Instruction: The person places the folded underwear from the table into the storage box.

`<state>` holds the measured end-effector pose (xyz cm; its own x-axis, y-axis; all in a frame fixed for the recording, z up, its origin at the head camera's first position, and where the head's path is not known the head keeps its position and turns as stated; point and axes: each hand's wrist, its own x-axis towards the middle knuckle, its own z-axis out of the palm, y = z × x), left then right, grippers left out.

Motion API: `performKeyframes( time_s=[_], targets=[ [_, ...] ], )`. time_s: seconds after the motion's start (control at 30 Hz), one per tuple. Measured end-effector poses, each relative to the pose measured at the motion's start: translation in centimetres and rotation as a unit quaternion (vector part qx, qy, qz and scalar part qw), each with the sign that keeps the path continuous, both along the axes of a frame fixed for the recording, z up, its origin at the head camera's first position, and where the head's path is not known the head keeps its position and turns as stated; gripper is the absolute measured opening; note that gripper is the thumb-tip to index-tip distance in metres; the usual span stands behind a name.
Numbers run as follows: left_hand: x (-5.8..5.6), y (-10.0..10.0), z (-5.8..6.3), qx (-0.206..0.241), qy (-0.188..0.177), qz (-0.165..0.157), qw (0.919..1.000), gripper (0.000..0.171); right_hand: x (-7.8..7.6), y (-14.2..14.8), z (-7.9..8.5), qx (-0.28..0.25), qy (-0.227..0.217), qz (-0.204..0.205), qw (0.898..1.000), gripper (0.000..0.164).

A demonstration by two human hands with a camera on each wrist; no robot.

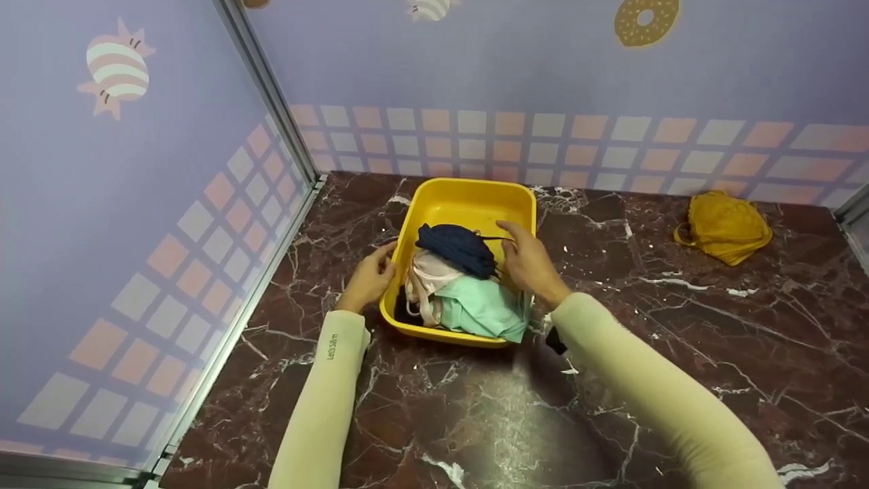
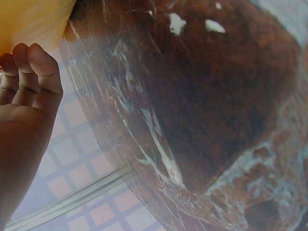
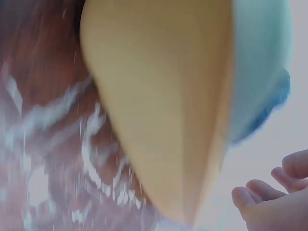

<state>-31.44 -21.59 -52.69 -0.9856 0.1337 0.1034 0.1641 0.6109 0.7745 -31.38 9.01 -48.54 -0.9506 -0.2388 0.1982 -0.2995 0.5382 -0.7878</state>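
A yellow plastic basin (image 1: pixel 475 187) sits on the dark marble surface. Inside it lie a folded navy bra (image 1: pixel 458 250) with a thin dark strap, a pale pink garment with straps (image 1: pixel 431 272) and a mint-green garment (image 1: pixel 481 307) that overlaps the near rim. My left hand (image 1: pixel 370 277) rests against the basin's left side; in the left wrist view its loosely bent fingers (image 2: pixel 42 62) meet the outer wall. Over the basin's right rim, my right hand (image 1: pixel 531 263) hovers beside the navy bra, holding nothing. The right wrist view shows its fingertips apart from the garments.
A mustard-yellow folded garment with a strap loop (image 1: pixel 728 227) lies on the marble surface (image 1: pixel 679 353) at the far right, near the back wall. Patterned panels (image 1: pixel 543 75) enclose the back and left, with a metal frame edge (image 1: pixel 271 95) at their corner.
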Motion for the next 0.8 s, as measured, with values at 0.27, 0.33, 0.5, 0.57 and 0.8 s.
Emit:
performKeyframes(
  time_s=[0.27,0.33,0.5,0.57,0.8],
  targets=[
    [-0.1,0.0,0.1,-0.007,-0.002,-0.002,1.0000,0.045,-0.8,4.6,0.4,0.021,0.027,-0.050,0.998,0.040],
    [0.0,0.0,0.2,-0.008,-0.003,-0.001,1.0000,0.045,-0.9,5.6,0.2,0.024,0.030,-0.057,0.998,0.042],
    [0.0,0.0,0.2,-0.014,-0.001,0.007,0.9999,0.045,-1.2,8.2,0.0,0.037,0.033,-0.067,0.997,0.048],
    [-0.1,0.1,0.2,-0.019,0.000,0.008,0.9998,0.045,-1.3,9.4,0.0,0.042,0.028,-0.073,0.996,0.051],
    [-0.3,0.2,0.5,-0.031,-0.005,-0.001,0.9995,0.045,-1.5,15.3,0.5,0.062,0.019,-0.115,0.991,0.057]
  ],
)
